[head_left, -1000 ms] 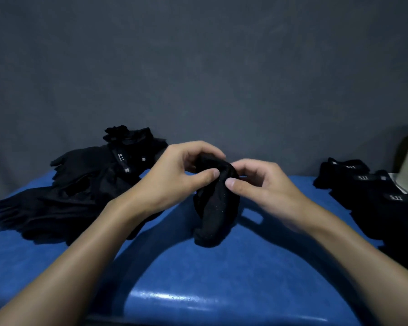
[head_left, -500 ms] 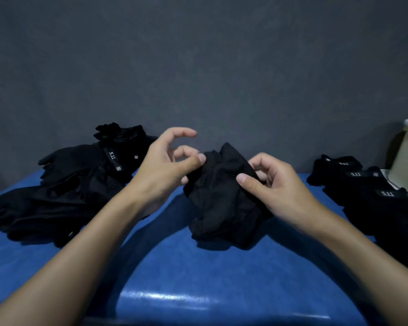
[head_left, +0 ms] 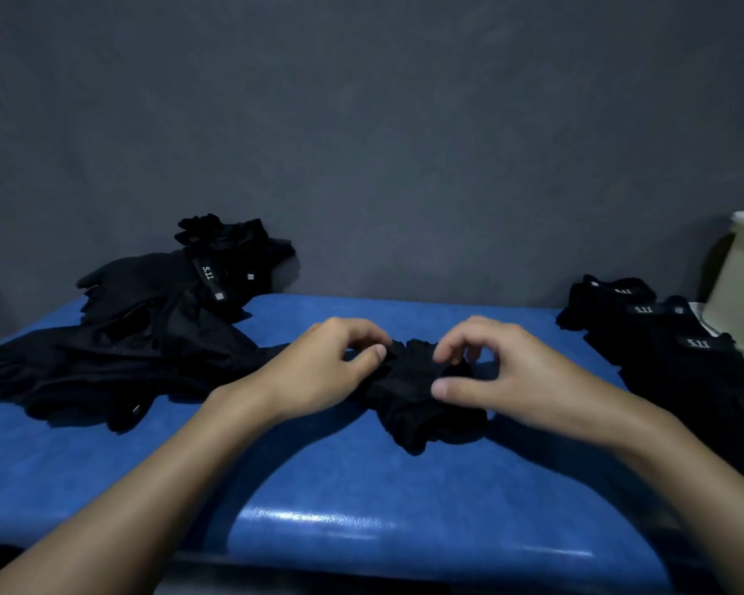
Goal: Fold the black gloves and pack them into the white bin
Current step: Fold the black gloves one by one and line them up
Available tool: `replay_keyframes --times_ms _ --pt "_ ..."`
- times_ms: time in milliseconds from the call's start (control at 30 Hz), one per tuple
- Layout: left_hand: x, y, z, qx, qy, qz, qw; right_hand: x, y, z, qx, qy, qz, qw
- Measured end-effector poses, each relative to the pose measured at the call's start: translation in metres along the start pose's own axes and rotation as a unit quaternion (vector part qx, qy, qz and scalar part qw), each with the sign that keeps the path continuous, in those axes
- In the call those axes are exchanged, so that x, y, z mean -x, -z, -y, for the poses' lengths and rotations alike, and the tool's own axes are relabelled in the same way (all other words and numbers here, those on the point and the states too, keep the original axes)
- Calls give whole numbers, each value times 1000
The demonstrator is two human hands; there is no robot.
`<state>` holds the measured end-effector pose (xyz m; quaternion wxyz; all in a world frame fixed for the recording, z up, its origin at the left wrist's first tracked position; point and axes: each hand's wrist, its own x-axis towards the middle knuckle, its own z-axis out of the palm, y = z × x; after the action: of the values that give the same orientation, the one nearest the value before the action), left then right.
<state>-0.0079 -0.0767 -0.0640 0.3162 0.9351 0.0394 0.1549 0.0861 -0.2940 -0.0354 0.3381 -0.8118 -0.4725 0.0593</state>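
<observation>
Currently the black glove [head_left: 417,392] is pinched by the left hand [head_left: 318,371] and the right hand [head_left: 516,371]. It is judged soft and limp, best gripped at its folded edges.

blue padded table [head_left: 353,491], grey fabric backdrop [head_left: 361,122] behind

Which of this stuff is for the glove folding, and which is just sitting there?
For the job: middle glove, pinched by left hand and right hand; loose glove pile; folded gloves; white bin.
Just there: blue table; grey wall.
</observation>
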Motion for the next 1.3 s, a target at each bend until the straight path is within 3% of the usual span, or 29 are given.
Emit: replay_keyframes --times_ms 67,133,400,633,767,867,933,1100,1300 --pt "4 -1 -2 -30 9 16 999 4 -4 6 1 29 83 996" --pt "6 -2 -2 -46 16 22 999 7 -11 5 52 41 110 992" --pt "7 -6 7 -67 6 33 997 10 -34 8 164 87 44 982" --pt "6 -3 4 -175 -10 86 981 10 -37 14 59 131 57 988" --pt "7 -4 4 -216 7 123 968 11 -26 18 -1 91 108 990" --pt "8 -2 3 -120 22 61 991 6 -21 7 -57 66 -18 996" --pt "9 -1 -1 -101 2 19 995 2 -16 -4 -36 39 -65 996" --pt "21 -4 -16 -191 -29 62 979 4 -11 -26 62 -6 104 993" --pt "23 -5 -14 -274 -29 117 954 2 -10 -31 180 -41 183 966"
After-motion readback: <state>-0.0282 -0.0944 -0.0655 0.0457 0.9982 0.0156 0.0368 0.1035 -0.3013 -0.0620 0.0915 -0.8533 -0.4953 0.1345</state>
